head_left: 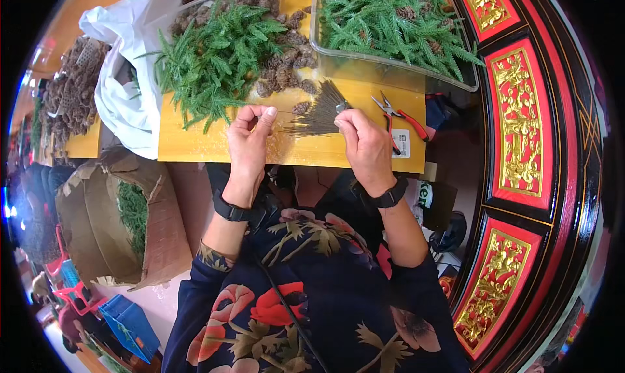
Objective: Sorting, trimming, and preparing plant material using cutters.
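Just beside the bristly bundle [317,115], pliers [390,110]

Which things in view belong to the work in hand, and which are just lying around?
Probably for the work:
fan of dark stems, in the right hand
red-handled pliers
green sprigs
pinecones

Seemingly just lying around:
blue crate
white label beside the pliers
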`<state>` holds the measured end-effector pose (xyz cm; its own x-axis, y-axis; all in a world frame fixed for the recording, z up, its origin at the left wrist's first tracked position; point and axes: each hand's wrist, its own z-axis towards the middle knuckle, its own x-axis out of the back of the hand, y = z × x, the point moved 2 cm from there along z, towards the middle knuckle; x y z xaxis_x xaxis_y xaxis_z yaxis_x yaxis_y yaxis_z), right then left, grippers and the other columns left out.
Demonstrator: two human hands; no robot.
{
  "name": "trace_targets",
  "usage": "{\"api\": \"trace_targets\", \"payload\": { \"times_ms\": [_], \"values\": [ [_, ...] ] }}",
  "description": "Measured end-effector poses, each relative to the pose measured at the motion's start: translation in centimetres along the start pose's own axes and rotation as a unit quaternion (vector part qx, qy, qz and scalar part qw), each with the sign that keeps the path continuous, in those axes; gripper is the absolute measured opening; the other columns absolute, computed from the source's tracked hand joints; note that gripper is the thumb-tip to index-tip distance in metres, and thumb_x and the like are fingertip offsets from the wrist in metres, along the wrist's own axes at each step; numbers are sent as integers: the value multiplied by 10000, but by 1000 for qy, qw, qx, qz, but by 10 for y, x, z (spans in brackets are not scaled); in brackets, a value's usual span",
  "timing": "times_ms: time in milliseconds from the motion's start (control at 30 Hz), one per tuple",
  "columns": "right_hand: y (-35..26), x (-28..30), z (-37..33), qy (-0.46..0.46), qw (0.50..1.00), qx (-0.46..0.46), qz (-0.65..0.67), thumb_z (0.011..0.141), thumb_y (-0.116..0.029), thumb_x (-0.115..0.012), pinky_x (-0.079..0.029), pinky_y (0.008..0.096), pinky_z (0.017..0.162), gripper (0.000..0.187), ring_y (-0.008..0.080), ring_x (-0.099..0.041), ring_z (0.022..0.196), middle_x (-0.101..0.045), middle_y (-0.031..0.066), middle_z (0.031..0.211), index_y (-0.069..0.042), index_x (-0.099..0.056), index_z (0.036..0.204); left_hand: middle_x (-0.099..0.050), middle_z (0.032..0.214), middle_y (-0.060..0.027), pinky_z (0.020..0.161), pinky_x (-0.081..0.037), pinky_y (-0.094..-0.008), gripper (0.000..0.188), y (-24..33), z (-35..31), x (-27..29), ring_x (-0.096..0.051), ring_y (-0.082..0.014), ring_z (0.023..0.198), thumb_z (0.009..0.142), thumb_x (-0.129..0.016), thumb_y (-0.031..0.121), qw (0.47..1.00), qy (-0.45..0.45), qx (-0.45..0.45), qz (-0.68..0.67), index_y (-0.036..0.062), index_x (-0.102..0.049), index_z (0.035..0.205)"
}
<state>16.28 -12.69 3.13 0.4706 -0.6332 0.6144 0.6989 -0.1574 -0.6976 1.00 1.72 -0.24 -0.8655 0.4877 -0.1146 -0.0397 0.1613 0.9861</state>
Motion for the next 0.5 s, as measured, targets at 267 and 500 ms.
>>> {"api": "trace_targets", "payload": {
  "times_ms": [267, 500],
  "values": [
    [7, 5, -1, 9, 997, -78, 7, 898, -52, -598, -488, 329, 622, 65, 264, -631, 680, -646, 105, 774, -26, -614, 955, -608, 823, 35, 648, -392, -198, 99, -2, 1, 0, -487, -31, 724, 898, -678, 139, 998, 53, 33, -20, 45, -650, 908],
    [-23, -7, 15, 64, 984, 150, -66, 854, -2, -600, -479, 339, 671, 168, 262, -619, 744, -632, 105, 793, -36, -640, 1014, -617, 856, 18, 677, -398, -201, 110, 3, -3, -7, -505, -52, 757, 891, -678, 125, 999, 20, -21, 22, 25, -661, 934]
  ]
}}
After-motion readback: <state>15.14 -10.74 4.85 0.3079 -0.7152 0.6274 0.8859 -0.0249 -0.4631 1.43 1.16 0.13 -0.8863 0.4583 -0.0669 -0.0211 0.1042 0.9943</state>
